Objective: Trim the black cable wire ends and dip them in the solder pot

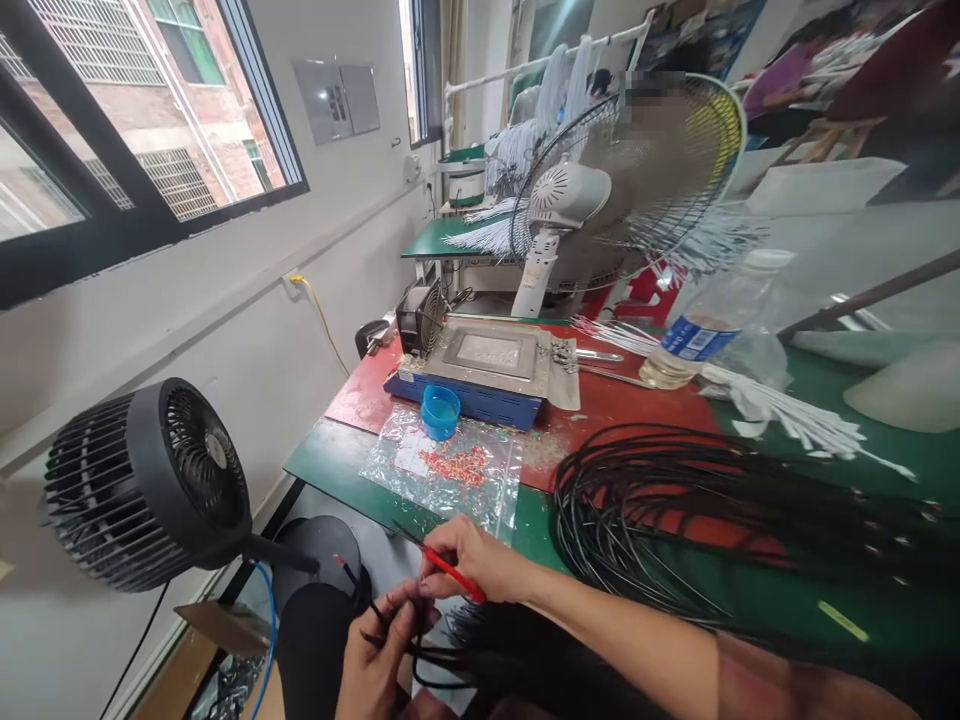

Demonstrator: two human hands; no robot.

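Near the bottom centre, my left hand (382, 645) pinches black cables, with short ends sticking out past its fingers. My right hand (480, 565) is closed around red-handled tweezers (454, 575), whose dark tips point up and left. The fingertips of both hands meet over the cables. More black cables (442, 660) run from my left hand across my lap to the right. Beyond my hands, small red and white pieces (457, 465) lie on a clear plastic bag (382, 470), beside a blue round cup (440, 412).
A blue heating unit (487, 400) with a small fan (421, 318) stands behind the bag. Coiled black cables (615, 500) cover the table's right side, before a bottle (697, 325). A black fan (161, 480) stands left, a larger fan (566, 195) behind the table.
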